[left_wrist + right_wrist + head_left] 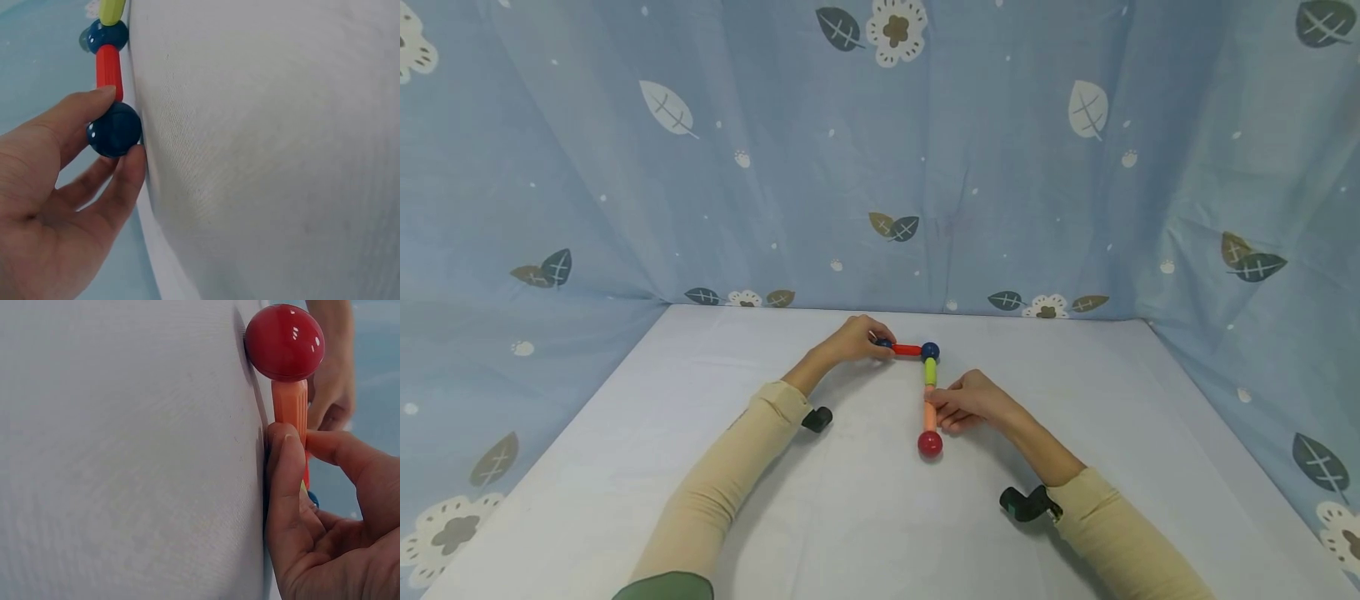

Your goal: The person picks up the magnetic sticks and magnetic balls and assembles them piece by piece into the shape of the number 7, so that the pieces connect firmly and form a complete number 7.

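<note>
One blue ball [114, 132], partly hidden near mid-frame in the head view, is pinched by the left hand [854, 340]; to its lower right, the right hand [976, 402] pinches an orange stick [930, 417], partly covered. The left-wrist view crops a green stick [112, 10] at upper left.

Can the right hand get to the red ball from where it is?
Probably yes: the right hand pinches the orange stick touching the red ball, and only a bare bit of that stick lies between hand and ball.
</note>
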A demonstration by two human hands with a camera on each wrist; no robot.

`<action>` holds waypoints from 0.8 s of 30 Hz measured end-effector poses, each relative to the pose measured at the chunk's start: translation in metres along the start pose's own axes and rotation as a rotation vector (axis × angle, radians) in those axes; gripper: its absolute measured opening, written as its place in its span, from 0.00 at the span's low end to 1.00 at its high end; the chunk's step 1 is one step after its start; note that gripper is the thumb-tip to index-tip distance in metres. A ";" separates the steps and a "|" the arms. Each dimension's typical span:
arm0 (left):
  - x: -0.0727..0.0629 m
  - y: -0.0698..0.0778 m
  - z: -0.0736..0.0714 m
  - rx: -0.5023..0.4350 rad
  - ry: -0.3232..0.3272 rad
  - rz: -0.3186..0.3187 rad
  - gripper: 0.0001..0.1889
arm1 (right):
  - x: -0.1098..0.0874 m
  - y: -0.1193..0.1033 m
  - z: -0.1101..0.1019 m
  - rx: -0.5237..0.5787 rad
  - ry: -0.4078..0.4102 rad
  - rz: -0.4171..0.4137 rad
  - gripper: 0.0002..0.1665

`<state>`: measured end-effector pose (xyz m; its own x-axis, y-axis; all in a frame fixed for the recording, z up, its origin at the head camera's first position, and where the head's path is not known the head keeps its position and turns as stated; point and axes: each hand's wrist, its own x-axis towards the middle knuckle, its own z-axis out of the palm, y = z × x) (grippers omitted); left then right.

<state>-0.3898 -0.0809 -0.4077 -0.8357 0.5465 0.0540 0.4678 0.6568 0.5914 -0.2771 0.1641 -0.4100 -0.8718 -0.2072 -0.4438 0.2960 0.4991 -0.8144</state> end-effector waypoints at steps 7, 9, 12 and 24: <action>0.002 -0.001 0.001 -0.020 -0.008 -0.010 0.13 | 0.000 0.004 -0.002 0.029 0.005 -0.001 0.22; 0.003 -0.001 0.001 -0.022 -0.010 -0.017 0.13 | -0.001 0.004 -0.003 0.030 0.010 0.002 0.22; 0.003 0.000 0.001 -0.024 -0.014 -0.034 0.13 | -0.002 0.005 -0.005 0.036 0.017 0.015 0.23; 0.004 -0.001 0.001 -0.005 -0.017 -0.037 0.13 | -0.002 0.005 -0.006 0.072 0.009 0.032 0.21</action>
<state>-0.3933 -0.0783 -0.4087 -0.8476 0.5303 0.0184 0.4349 0.6745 0.5965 -0.2760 0.1727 -0.4108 -0.8648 -0.1840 -0.4672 0.3510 0.4436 -0.8246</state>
